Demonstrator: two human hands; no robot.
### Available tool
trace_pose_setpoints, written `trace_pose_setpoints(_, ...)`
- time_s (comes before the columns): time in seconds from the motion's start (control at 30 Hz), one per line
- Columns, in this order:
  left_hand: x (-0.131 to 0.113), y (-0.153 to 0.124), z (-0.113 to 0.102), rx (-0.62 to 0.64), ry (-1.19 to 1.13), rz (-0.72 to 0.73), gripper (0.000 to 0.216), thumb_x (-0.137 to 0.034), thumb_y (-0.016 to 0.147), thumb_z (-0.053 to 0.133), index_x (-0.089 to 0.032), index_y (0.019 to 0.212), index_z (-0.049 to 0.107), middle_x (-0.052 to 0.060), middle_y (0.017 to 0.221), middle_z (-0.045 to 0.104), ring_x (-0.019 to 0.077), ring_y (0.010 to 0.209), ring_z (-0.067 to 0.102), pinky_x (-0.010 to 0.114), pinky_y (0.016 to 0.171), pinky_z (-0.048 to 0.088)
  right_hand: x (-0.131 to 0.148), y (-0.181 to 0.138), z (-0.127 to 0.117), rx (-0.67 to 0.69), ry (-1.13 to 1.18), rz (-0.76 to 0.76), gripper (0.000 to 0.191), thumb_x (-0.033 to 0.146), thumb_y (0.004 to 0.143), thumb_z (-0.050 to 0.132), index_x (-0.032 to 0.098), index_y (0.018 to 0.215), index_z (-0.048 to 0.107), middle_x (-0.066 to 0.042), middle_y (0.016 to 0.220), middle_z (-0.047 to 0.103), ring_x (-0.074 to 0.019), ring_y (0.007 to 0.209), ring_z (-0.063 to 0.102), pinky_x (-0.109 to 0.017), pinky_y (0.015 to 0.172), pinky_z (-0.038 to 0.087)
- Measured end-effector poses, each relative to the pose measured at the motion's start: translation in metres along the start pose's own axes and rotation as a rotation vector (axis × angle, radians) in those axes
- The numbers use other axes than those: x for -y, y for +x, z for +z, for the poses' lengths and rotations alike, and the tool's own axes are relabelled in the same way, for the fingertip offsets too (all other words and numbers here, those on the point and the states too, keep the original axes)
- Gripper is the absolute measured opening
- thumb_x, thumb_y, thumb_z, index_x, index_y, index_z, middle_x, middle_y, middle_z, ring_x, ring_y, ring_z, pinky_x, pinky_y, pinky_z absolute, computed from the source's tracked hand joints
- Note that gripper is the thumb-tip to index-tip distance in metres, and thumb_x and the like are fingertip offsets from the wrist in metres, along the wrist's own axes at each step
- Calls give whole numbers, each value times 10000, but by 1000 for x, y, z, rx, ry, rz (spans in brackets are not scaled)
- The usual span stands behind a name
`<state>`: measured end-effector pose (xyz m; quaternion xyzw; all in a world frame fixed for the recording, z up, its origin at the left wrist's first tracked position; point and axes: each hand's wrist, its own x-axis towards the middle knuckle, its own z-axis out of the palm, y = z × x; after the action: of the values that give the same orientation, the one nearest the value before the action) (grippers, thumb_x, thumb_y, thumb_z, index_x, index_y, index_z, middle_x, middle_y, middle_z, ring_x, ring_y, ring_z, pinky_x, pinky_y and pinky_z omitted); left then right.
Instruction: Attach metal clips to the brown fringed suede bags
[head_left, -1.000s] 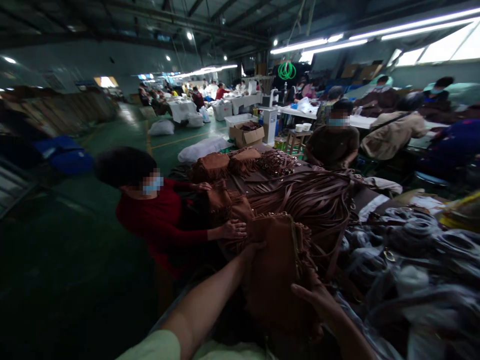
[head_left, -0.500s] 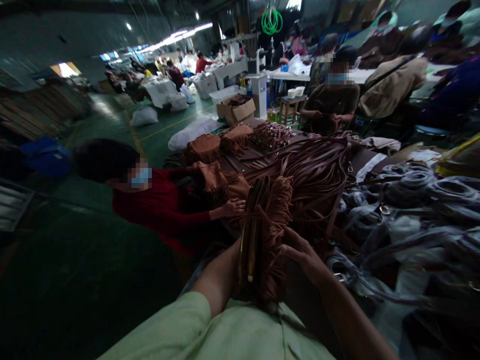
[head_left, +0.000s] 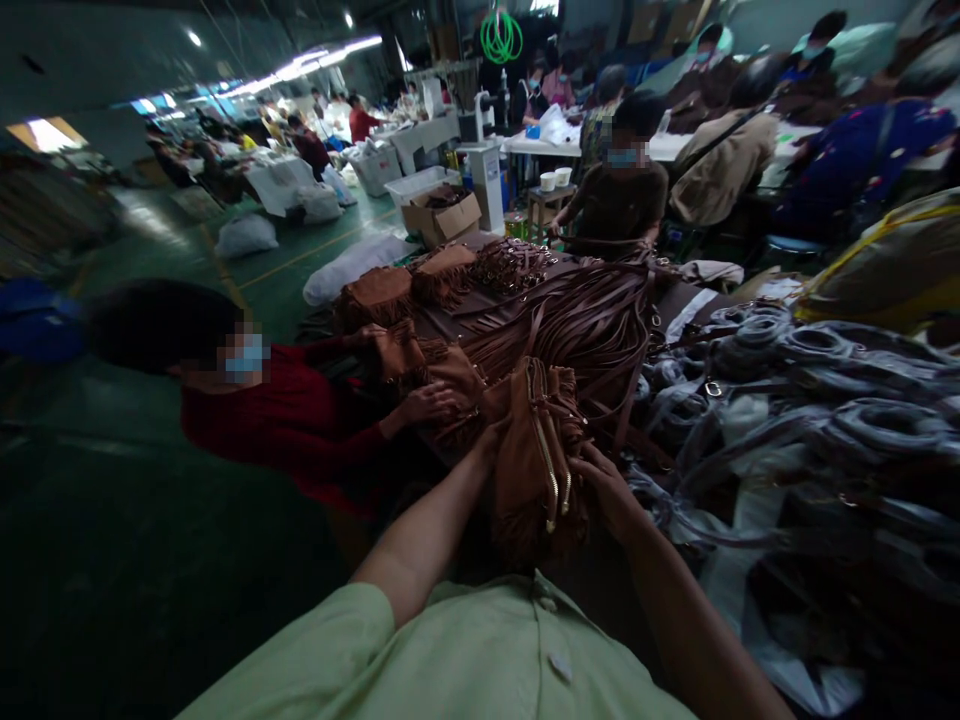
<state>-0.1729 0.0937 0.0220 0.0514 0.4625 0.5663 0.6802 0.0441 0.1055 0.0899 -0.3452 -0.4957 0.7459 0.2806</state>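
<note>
Dim workshop; bench (head_left: 673, 297) heaped with brown straps (head_left: 574, 310). At its near edge, a tan, fringed bag (head_left: 517, 460) with two gold-toothed zips (head_left: 552, 485) is grasped between left hand (head_left: 491, 440) and right hand (head_left: 609, 488), fingers partly hidden. Beyond the far edge, a carton (head_left: 454, 222) contains dark-brown pieces (head_left: 448, 197).

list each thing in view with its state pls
fringed bag, held between left hand and right hand
gold zips, cannot tell if open or shut
brown straps, heaped loosely
plastic-wrapped coils, piled
cardboard box, open, brown material inside
strip lights, lit
</note>
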Motion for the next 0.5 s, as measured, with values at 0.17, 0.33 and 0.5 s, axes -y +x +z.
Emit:
trace_pose_setpoints(0.17,0,0,1,17,37,-59,360,-352,852,537,-20,962,625,140,925,706,284,1029,598,394,936,422,-5,-9,-19,-59,77,69,480,354,674,611,213,1133,598,-18,1043,688,-261,1035,600,-371,912,466)
trace_pose_setpoints(0.33,0,-5,4,13,85,-24,406,-392,753,656,-91,1024,634,132,1002,698,291,1028,618,413,952,445,-14,-19,-27,-107,97,30,514,418,703,618,198,1166,573,-46,1144,650,-275,1122,551,-397,926,457)
trace_pose_setpoints(0.5,6,-15,5,101,163,167,544,-269,623,767,-114,1119,606,132,1122,658,297,1094,585,435,994,424,-21,-24,-29,-107,-76,-17,602,447,593,764,178,1104,594,-79,1101,663,-302,1089,562,-451,948,435)
